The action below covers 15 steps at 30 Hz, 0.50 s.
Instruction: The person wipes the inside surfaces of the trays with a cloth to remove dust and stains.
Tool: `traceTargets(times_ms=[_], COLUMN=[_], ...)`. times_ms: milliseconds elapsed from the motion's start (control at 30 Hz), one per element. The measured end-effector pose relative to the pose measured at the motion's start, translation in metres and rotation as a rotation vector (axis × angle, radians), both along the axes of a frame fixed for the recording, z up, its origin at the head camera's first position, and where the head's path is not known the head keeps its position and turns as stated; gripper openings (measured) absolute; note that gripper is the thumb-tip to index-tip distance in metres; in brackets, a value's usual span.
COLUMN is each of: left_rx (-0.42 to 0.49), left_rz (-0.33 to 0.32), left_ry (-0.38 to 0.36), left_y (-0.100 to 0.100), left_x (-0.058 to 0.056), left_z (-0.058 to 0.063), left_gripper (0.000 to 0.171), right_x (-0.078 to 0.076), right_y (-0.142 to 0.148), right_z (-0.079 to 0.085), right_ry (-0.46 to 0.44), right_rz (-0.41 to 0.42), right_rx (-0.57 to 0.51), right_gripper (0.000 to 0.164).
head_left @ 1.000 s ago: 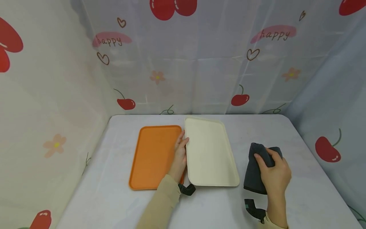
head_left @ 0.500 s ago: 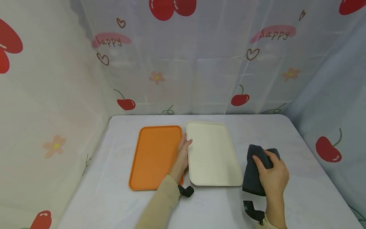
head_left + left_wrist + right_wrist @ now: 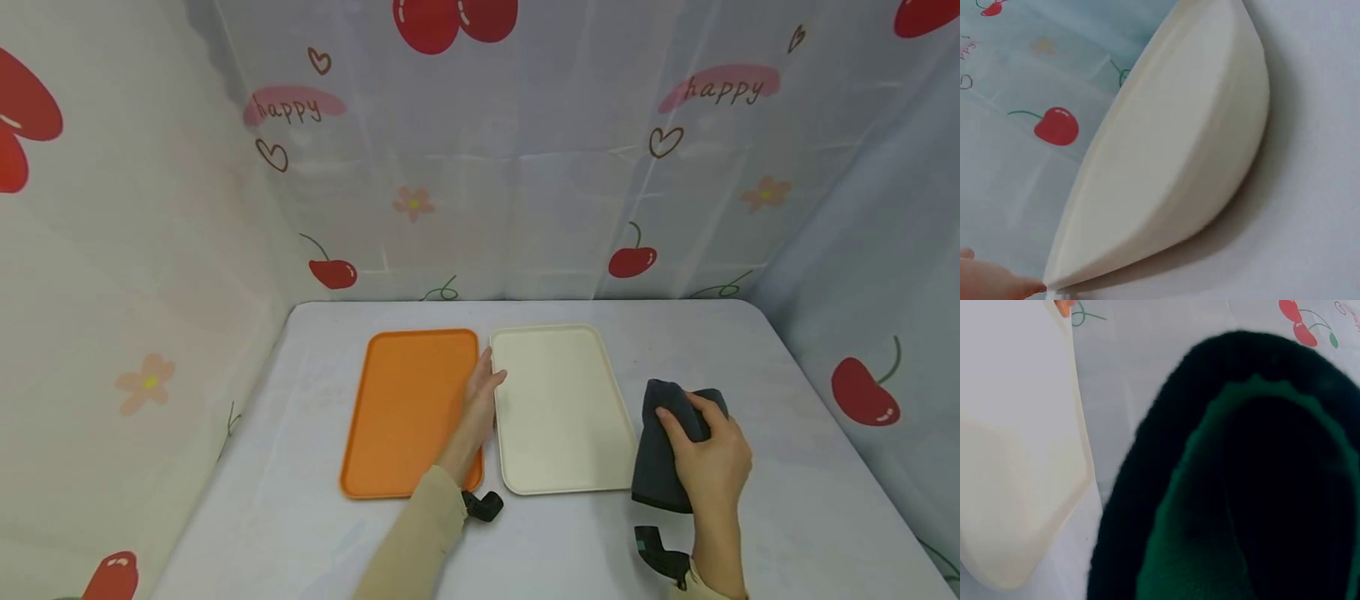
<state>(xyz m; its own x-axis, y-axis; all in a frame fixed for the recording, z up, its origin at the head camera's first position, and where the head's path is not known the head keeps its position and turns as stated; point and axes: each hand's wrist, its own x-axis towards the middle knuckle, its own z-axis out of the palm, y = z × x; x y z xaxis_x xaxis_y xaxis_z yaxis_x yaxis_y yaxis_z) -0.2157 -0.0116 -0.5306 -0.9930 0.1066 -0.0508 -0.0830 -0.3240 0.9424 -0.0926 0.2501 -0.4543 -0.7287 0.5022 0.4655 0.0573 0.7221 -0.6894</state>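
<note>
A cream tray (image 3: 564,408) lies on the white table, its dark-shadowed edge filling much of the left wrist view. At its left rim is my left hand (image 3: 474,408), fingers straight and thumb tip touching the edge. The same hand's fingertip (image 3: 1034,287) meets the tray's corner in the left wrist view. To the right of the tray, my right hand (image 3: 716,462) grips a folded dark grey cloth (image 3: 658,467), thumb and fingers pinching its upper part. Close up in the right wrist view, the cloth (image 3: 1147,481) looks almost black with green-tinted inner folds.
An orange tray (image 3: 408,417) lies left of the cream one, partly under my left forearm. White curtains (image 3: 517,208) printed with cherries and flowers stand behind and at both sides of the table (image 3: 555,550).
The cream tray has come down from a tilted pose to flat and shifted slightly right and nearer. My left hand moved with it. The right hand and cloth slid slightly left.
</note>
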Motion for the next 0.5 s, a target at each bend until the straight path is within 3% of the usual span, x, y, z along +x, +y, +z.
traceTargets(times_ms=[267, 400, 500], left_rx=[-0.032, -0.025, -0.058], left_rz=[0.053, 0.172, 0.287], left_ry=[0.120, 0.144, 0.115], left_y=[-0.030, -0.059, -0.089], left_x=[0.023, 0.031, 0.035], left_z=[0.035, 0.050, 0.056], left_gripper=[0.053, 0.043, 0.037], right_x=[-0.002, -0.002, -0.002], right_y=[-0.003, -0.004, -0.005], right_z=[0.000, 0.000, -0.001], right_ry=[-0.018, -0.034, -0.051], right_rz=[0.014, 0.027, 0.039], right_rx=[-0.031, -0.049, -0.065], right_gripper=[0.045, 0.045, 0.045])
